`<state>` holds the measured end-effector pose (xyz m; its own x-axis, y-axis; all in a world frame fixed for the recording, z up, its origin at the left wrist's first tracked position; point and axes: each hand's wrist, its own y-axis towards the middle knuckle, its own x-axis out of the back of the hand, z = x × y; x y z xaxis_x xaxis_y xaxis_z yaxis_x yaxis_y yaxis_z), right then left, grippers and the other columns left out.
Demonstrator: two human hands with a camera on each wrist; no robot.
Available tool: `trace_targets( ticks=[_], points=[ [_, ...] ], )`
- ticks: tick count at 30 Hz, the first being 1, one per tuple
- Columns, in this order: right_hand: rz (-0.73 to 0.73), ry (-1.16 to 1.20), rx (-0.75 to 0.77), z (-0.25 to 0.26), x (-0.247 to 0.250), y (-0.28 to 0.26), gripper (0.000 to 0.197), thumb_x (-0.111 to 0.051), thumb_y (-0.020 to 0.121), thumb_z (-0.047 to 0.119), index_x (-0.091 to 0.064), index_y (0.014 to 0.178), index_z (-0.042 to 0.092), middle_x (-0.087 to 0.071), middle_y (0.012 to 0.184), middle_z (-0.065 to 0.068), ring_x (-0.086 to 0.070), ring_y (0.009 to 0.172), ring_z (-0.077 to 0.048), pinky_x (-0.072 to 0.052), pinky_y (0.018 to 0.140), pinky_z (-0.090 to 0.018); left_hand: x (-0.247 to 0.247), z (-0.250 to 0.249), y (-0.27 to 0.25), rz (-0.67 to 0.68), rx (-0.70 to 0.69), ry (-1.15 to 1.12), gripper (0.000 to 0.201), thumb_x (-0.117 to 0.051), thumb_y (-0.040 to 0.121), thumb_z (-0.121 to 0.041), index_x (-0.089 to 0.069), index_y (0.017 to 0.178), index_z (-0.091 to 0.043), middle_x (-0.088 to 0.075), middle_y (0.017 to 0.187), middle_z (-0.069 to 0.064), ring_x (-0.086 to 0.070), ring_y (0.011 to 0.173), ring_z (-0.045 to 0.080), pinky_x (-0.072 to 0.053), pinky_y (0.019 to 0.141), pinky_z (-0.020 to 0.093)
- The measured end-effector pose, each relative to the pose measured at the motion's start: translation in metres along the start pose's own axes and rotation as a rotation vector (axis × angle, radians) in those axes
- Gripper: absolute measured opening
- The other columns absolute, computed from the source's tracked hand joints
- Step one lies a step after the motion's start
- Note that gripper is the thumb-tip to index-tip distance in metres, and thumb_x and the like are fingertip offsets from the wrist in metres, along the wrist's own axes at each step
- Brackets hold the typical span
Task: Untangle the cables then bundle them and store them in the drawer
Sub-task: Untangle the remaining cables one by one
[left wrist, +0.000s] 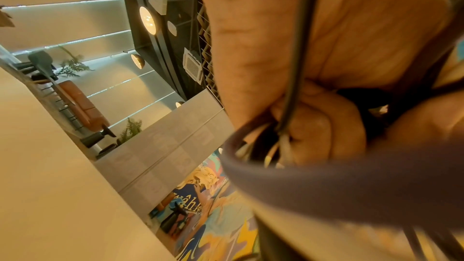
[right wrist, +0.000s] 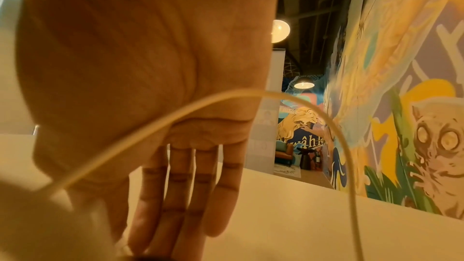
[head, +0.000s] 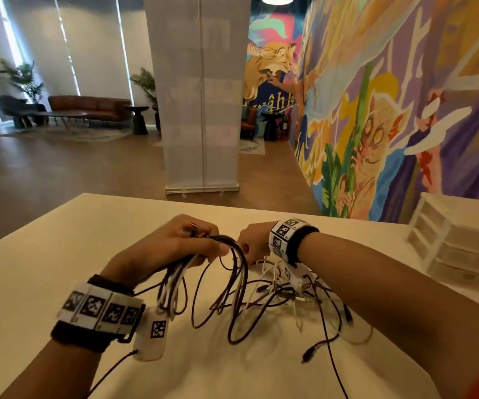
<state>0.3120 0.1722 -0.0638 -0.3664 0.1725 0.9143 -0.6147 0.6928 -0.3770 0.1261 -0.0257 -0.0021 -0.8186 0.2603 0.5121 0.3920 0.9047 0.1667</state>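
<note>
Cables (head: 232,286): dark and white, tangled on table (head: 59,254). Left hand (head: 180,243) clenches gathered loops; right hand (head: 251,240) flat, fingers straight, apparently steadying. Untangling underway; next, tease free one strand. Drawer unit (head: 457,240) waits right.

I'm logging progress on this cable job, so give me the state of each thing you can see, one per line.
Left hand: gripping a gathered bunch of cables.
Right hand: fingers straight, held beside the bunch.
Cables: still tangled, partly lifted, partly lying on the table.
Drawer unit: all drawers closed, on the table's right side.
</note>
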Motion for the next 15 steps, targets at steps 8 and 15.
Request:
trace_targets(
  ticks=[8,15],
  points=[
    [-0.286,0.305,0.049,-0.030,0.017,-0.028,0.011,-0.065,0.104,0.039,-0.067,0.101,0.028,-0.072,0.103,0.006,-0.065,0.093,-0.014,-0.052,0.083,-0.034,-0.005,0.008,0.035,0.011,0.009,0.044,0.026,-0.073,0.099,-0.023,-0.074,0.082,-0.004,-0.063,0.072,0.014,-0.057,0.066,0.020,-0.046,0.063,0.025],
    [-0.588,0.719,0.082,-0.070,0.082,-0.114,0.019,-0.057,0.111,0.028,-0.065,0.109,0.011,-0.081,0.106,-0.004,-0.080,0.096,-0.017,-0.065,0.084,-0.040,-0.040,0.007,0.098,0.131,0.048,0.189,0.028,-0.078,0.095,-0.038,-0.075,0.077,-0.017,-0.065,0.067,-0.007,-0.058,0.063,0.007,-0.046,0.068,0.028]
  ],
)
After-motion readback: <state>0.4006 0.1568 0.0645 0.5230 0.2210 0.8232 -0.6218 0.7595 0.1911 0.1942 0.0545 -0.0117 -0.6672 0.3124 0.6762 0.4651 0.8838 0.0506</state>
